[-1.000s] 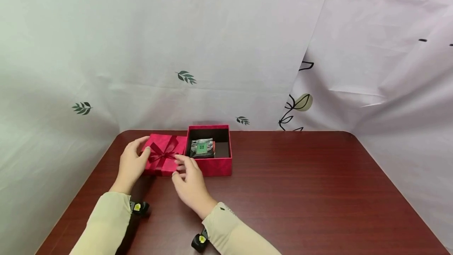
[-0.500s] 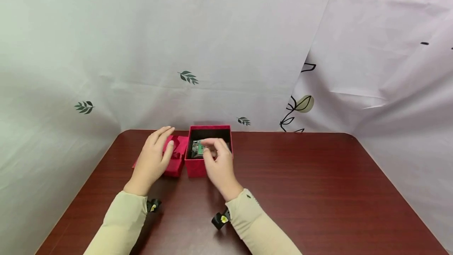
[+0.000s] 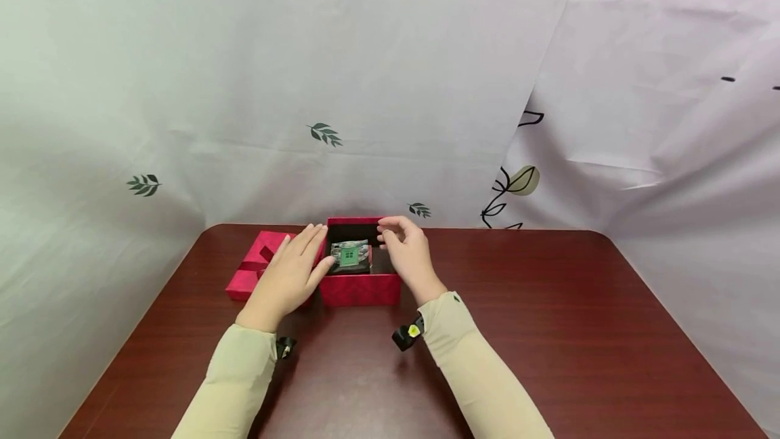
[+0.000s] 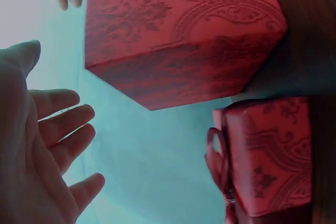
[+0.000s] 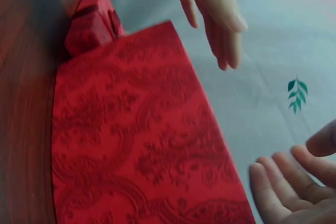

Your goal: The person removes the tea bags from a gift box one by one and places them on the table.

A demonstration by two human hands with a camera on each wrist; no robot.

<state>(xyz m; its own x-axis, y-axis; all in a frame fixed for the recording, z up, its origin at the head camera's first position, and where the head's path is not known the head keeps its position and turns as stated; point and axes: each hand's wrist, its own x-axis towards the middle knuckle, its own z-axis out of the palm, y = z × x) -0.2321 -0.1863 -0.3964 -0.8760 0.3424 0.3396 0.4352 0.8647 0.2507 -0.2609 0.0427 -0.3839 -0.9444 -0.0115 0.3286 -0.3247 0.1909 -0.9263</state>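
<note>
A red patterned gift box (image 3: pixel 361 291) stands uncovered near the table's back edge. Inside lies a shiny silver-and-black packet with a green square label (image 3: pixel 350 256), towards the left. The red lid (image 3: pixel 242 282) with its ribbon bow (image 4: pixel 216 163) lies on the table just left of the box. My left hand (image 3: pixel 288 282), fingers straight, hovers over the lid by the box's left wall and hides part of the lid. Above the box's right rim is my right hand (image 3: pixel 412 254), fingers loosely bent; both wrist views show no object in either hand.
The dark red-brown wooden table (image 3: pixel 536 317) stretches to the right and front. Pale cloth (image 3: pixel 390 87) with leaf prints hangs behind it and at both sides. Black bands with small cameras (image 3: pixel 407 335) are worn on the wrists.
My right hand has moved right, from the lid across the box to its right rim. The left hand has left the lid's left edge and shifted right, towards the box.
</note>
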